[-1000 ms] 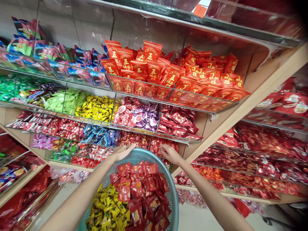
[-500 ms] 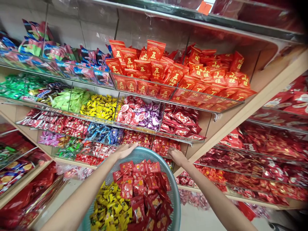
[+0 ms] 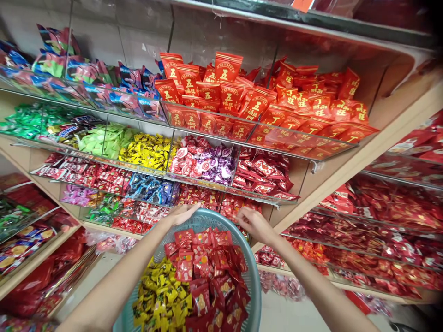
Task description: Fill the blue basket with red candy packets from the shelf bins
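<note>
One basket [image 3: 256, 279] of candy [image 3: 204, 274] has the left hand [image 3: 182, 214] at twelve o'clock, the right hand [image 3: 254, 223] curled near one; I can't tell whether either grips.

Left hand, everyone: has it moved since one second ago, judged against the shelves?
No, not noticeably: the left hand stays at the basket's far rim, below and left of the shelved purple-wrapped sweets.

Both hands [image 3: 182, 214] [image 3: 255, 224] are by a teal basket [image 3: 255, 276] holding yellow packets [image 3: 161, 297] and red packets [image 3: 202, 265].
</note>
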Tool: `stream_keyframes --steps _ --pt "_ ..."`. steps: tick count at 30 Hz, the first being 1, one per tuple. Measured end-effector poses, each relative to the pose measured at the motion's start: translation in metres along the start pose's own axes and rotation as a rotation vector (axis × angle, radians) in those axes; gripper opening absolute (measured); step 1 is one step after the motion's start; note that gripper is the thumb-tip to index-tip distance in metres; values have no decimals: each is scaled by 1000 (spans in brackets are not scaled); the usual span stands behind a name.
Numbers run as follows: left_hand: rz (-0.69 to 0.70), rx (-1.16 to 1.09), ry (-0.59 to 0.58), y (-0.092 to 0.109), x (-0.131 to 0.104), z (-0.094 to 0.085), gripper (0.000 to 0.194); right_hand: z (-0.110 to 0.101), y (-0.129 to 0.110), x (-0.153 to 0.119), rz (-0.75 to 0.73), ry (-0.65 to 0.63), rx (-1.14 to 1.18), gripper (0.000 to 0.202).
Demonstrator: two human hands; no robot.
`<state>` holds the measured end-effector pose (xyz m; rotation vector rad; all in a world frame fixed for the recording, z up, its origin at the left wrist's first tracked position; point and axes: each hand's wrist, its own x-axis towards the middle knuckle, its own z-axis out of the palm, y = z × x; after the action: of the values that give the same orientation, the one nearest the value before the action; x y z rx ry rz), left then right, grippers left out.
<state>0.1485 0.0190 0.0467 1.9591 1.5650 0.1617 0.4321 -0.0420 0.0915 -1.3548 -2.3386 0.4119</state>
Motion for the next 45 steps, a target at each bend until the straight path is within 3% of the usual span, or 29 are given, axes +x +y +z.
stream_keyframes --steps 3,6,10,13,16,19,21,23,27,30,33,38,45 --pt "-14 8 17 2 -1 1 78 29 -39 14 -73 -28 19 23" --pt "21 6 17 2 -2 1 78 74 -68 31 -54 -80 -99 15" --pt "22 5 12 -1 0 1 77 130 -92 50 65 -173 -269 18" --pt "22 -3 17 -3 3 2 75 148 -98 53 70 -215 -269 17" --pt "32 5 17 -4 5 2 72 133 -89 44 5 -113 -208 22" --pt "29 14 19 -4 5 2 73 100 -56 32 24 61 -121 27" --pt "26 19 19 -4 5 1 73 79 -22 27 129 195 -91 32" --pt "22 28 14 -5 6 0 71 67 14 26 304 252 -98 32" --pt "14 20 2 -7 8 1 71 70 65 34 641 126 -173 32" --pt "10 6 -8 -8 9 1 73 86 75 46 760 28 -189 49" --pt "3 -4 -11 -7 9 1 74 96 78 56 849 16 -166 58" --pt "9 -11 2 -7 8 1 73 99 88 62 894 26 -126 47" --pt "33 23 24 -4 3 2 67 103 96 55 831 152 -45 37"
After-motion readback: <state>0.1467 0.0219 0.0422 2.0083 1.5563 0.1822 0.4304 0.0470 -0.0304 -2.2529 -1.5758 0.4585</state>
